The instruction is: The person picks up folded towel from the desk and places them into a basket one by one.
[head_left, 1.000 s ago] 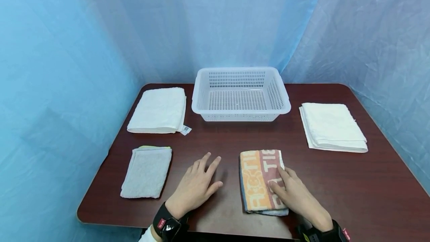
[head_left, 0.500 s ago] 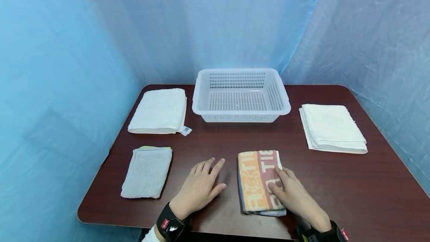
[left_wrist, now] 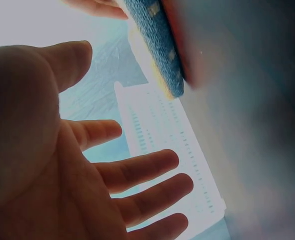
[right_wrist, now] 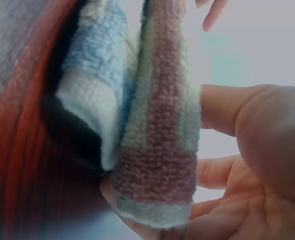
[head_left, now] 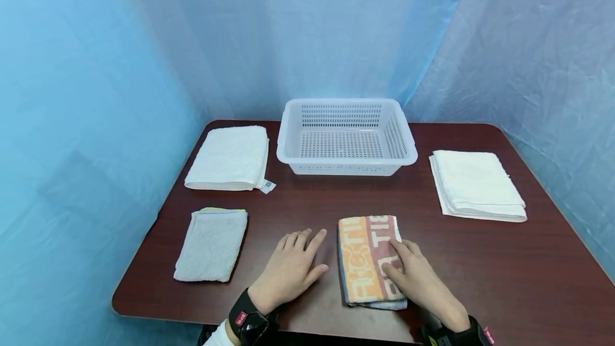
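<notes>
A folded towel (head_left: 367,260) with orange and mauve bands and pale lettering lies on the table, its blue underside showing along the left edge. My right hand (head_left: 423,279) rests at its right side, thumb and index finger touching the top. In the right wrist view, the towel's layered edge (right_wrist: 162,125) stands close, and one fingertip reaches low beside it, partly hidden. My left hand (head_left: 288,271) hovers or rests left of the towel with fingers spread, apart from it; contact with the table cannot be made out. Its palm (left_wrist: 52,150) holds nothing.
A white perforated basket (head_left: 347,167) stands at the back. Left lie a folded white towel (head_left: 228,156) with a tag and a light grey folded towel (head_left: 211,247). Another white folded towel (head_left: 480,186) is on the right. Blue curtains (head_left: 312,31) surround the dark wooden table (head_left: 504,266).
The patterned towel has slid slightly left under my right hand, which moved along with it. My left hand has shifted a little to the right.
</notes>
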A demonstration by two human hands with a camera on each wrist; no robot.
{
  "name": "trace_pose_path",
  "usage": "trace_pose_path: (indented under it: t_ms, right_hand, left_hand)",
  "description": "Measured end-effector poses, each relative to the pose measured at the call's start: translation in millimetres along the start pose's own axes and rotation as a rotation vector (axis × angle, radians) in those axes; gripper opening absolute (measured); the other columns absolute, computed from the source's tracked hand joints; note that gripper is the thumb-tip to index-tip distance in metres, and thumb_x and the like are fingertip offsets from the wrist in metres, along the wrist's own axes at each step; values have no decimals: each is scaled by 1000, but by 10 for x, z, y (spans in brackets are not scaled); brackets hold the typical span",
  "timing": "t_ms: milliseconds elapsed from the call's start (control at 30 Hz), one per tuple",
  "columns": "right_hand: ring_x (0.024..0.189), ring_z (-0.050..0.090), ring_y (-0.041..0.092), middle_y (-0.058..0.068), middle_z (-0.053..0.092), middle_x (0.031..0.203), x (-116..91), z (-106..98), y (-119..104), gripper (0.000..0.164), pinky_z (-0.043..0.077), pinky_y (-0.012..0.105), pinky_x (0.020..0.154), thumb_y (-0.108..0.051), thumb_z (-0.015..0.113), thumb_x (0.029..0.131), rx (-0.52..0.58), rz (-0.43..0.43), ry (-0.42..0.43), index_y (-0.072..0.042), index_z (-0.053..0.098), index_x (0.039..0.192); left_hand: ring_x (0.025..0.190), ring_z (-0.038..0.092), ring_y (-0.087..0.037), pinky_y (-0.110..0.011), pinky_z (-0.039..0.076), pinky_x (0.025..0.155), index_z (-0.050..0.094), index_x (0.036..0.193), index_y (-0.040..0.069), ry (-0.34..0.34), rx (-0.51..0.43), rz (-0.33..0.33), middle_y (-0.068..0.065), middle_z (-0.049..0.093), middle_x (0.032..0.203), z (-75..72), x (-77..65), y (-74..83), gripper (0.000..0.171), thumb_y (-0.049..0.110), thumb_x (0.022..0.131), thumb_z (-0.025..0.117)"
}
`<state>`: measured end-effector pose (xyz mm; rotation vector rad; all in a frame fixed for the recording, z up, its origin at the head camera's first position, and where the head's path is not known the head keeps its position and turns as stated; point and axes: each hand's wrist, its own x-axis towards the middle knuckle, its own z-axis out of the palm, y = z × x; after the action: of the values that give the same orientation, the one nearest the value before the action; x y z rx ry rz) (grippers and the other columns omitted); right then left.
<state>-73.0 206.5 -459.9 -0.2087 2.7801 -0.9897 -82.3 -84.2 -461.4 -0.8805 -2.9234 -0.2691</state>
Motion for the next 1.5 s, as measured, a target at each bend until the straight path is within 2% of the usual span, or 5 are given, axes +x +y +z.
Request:
trace_pose_path:
  t_ms: [433,867,1067,1333,1500]
  right_hand:
    - [83,64,16,37,38,135,34,10,-20,67,49,35,69,-18,69,90,31,37,-4,4,38,146]
    - [76,53,22,31,45,123,77,-20,-4,74,47,41,69,-26,77,86,-17,48,-25,-1,38,144]
    - [70,56,23,36,44,125,84,-28,3,93,47,42,65,-35,78,84,-61,108,-50,3,25,150]
    - [104,60,48,44,38,137,123,-46,3,117,50,55,77,-53,77,80,-161,166,-83,14,13,151]
    - [102,61,37,36,51,129,135,-47,23,108,49,51,81,-46,79,80,-99,142,-75,16,23,148]
  left_hand:
    - [123,54,-31,-48,42,103,35,155,17,-53,14,17,-14,56,136,14,54,123,67,51,100,52]
    - [120,55,-24,-44,42,103,38,153,17,-86,43,78,-6,61,129,82,100,222,63,53,102,45]
    - [117,57,-22,-42,44,100,40,151,17,-71,62,108,-6,62,126,111,115,261,62,53,101,47]
    - [116,57,-21,-41,44,99,40,152,17,-82,55,135,-4,61,126,132,131,281,61,51,102,47]
    - [113,58,-21,-41,44,98,42,149,19,-73,51,171,-3,60,122,141,147,294,56,49,102,48]
